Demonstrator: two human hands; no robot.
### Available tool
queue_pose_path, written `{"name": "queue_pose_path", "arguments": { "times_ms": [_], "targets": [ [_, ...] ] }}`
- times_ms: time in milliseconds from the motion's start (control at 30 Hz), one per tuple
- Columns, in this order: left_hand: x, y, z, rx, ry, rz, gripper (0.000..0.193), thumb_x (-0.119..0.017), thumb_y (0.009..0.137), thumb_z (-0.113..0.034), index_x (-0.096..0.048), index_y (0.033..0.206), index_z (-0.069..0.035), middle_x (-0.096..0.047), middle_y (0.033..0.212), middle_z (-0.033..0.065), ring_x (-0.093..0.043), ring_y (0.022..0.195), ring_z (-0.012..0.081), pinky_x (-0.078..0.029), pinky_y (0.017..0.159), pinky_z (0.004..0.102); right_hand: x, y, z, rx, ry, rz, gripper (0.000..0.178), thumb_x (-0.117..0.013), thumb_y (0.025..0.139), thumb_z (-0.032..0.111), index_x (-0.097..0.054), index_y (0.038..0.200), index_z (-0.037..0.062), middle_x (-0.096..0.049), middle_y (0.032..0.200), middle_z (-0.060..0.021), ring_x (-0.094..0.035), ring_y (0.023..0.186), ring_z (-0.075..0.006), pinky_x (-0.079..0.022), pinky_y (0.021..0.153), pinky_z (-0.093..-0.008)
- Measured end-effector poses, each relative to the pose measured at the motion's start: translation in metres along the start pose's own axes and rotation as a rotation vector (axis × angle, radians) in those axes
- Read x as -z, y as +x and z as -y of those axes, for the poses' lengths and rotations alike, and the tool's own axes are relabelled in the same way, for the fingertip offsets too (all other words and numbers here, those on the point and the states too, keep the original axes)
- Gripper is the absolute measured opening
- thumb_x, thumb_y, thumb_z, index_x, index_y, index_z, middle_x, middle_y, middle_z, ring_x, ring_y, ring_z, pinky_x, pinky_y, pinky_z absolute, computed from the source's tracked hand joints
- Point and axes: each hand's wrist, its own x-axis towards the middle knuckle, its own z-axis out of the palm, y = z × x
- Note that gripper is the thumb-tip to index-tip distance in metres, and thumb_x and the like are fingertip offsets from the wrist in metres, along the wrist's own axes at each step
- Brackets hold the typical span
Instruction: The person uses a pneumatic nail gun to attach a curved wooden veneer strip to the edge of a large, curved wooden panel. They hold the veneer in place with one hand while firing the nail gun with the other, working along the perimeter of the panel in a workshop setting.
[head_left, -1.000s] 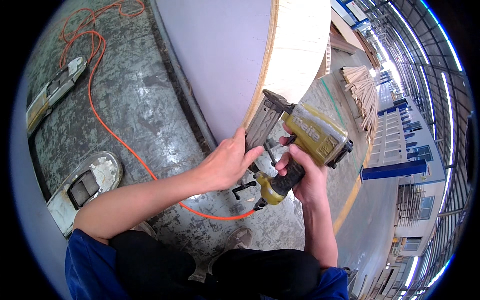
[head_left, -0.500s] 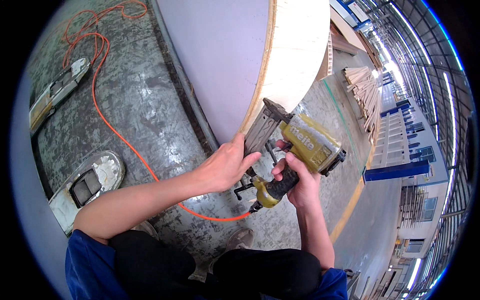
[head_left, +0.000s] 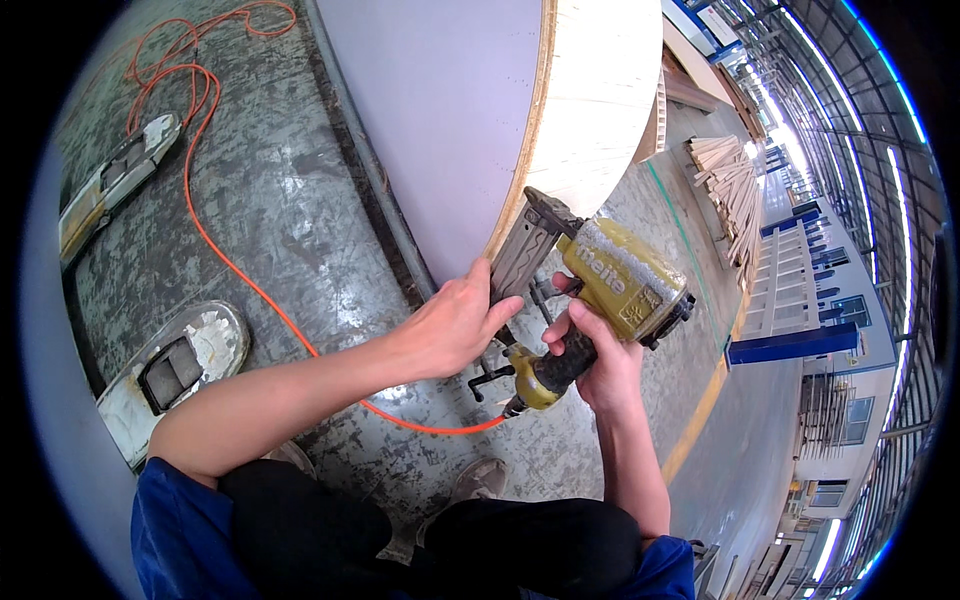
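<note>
My right hand [head_left: 607, 362] is wrapped round the black grip of an olive-yellow pneumatic nail gun [head_left: 622, 275], a finger near its trigger. The gun's nose lies at the pale wooden face of a large curved panel [head_left: 590, 90], whose side is grey-lilac. My left hand [head_left: 455, 325] holds the panel's lower end by its edge, thumb apart, beside the gun's metal magazine [head_left: 528, 252]; some of its fingertips are hidden. An orange air hose [head_left: 255, 285] runs to the fitting at the grip's bottom.
Two worn grey-white metal feet [head_left: 205, 340] with dark recesses stand at left on the scuffed floor. A dark metal bar [head_left: 365, 155] runs along the panel. Stacked wooden strips [head_left: 728, 185] and a white rack with a blue beam [head_left: 795, 345] stand farther right.
The nail gun has shifted slightly up and right in my right hand, its nose still at the panel's edge. My left hand has barely moved.
</note>
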Motion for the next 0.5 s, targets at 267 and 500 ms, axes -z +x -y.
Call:
{"name": "queue_pose_path", "arguments": {
  "times_ms": [267,500],
  "targets": [
    [-0.003,0.003,0.004,0.01,0.0,0.024,0.04,-0.056,0.106,-0.028,-0.041,0.11,0.009,-0.063,0.091,0.0344,-0.065,0.092,0.0517,-0.051,0.077,0.0522,0.0,-0.002,0.0,0.021,-0.081,0.005,0.041,-0.066,0.097,0.012,-0.055,0.134,-0.002,-0.067,0.123,-0.0152,-0.067,0.075,-0.0161,-0.052,0.062,-0.0305],
    [-0.009,0.0,0.009,-0.09,0.001,-0.019,0.043,-0.059,0.104,-0.028,-0.043,0.107,0.012,-0.064,0.09,0.0383,-0.065,0.093,0.055,-0.052,0.078,0.0556,0.005,-0.011,-0.008,0.021,-0.067,0.011,0.037,-0.066,0.097,0.01,-0.057,0.132,-0.0018,-0.067,0.125,-0.0133,-0.067,0.077,-0.0161,-0.053,0.066,-0.0311]
  ]
}}
